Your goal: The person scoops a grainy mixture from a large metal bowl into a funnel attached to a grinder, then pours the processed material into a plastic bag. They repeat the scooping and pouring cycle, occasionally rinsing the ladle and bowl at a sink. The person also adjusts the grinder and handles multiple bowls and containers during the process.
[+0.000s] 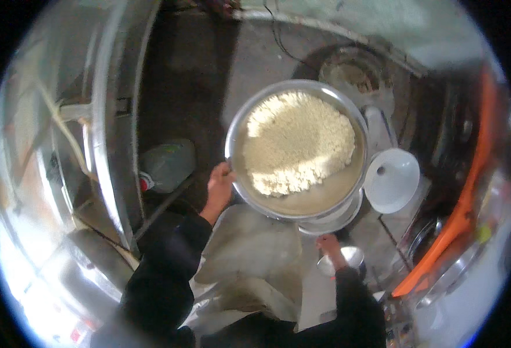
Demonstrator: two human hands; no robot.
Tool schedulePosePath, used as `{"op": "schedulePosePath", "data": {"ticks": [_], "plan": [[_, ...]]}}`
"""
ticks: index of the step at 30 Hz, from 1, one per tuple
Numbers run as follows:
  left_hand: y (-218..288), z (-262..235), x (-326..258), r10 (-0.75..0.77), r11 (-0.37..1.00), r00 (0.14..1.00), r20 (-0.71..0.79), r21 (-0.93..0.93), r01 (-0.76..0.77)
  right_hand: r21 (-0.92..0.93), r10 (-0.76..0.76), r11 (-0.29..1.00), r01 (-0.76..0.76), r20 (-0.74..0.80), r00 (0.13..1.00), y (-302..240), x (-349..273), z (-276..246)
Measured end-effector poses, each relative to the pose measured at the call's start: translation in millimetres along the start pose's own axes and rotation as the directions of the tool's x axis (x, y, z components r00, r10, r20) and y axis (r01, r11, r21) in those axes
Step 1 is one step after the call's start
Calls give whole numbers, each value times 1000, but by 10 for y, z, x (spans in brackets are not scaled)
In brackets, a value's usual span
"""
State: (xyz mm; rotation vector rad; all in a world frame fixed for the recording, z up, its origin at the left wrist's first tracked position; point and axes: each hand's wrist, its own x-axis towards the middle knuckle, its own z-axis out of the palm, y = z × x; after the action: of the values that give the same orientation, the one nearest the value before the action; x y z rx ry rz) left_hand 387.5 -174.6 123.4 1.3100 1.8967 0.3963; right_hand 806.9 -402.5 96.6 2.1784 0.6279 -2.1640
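Observation:
A wide metal basin [331, 203] sits in the middle of the head view, holding a large mound of pale, crumbly, grain-like food [302, 139]. My left hand [219, 187] is closed on the basin's left rim. Lower right, apart from the basin's rim, my right hand [328, 249] has its fingers curled together; whatever they hold is too small to make out. Just beside and below that hand is a small white bowl [353, 255]. Part of another pale round vessel [348, 219] shows under the basin's lower right edge.
Right of the basin is a white round dish [396, 182] with a dark spot. A plastic jug [171, 165] with a red cap stands left, by a metal-edged counter [103, 116]. An orange curved edge [470, 191] runs down the right. A round object [351, 72] lies beyond the basin.

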Motion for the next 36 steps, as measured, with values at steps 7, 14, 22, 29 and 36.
{"op": "schedulePosePath", "data": {"ticks": [7,14,22,29,36], "plan": [[885,-888,-868,-252,508,915,315,-762,402,-147,-522,851,505,-129,843,-3142,-953,950],[1363,-2165,-948,-28,-383,971,238,-900,209,-332,-937,-44,942,341,77,-4481,-1858,2579],[739,-3056,-918,-127,712,966,-224,-699,-69,-659,-470,354,664,488,735,-4076,-1060,2333],[-161,-3384,592,-136,969,774,-618,-245,-26,-341,-378,850,401,134,916,-3411,-1179,1921],[315,-3379,452,-302,692,773,-558,-686,-225,-218,-471,805,551,328,819,-3684,-1446,2474]]}}
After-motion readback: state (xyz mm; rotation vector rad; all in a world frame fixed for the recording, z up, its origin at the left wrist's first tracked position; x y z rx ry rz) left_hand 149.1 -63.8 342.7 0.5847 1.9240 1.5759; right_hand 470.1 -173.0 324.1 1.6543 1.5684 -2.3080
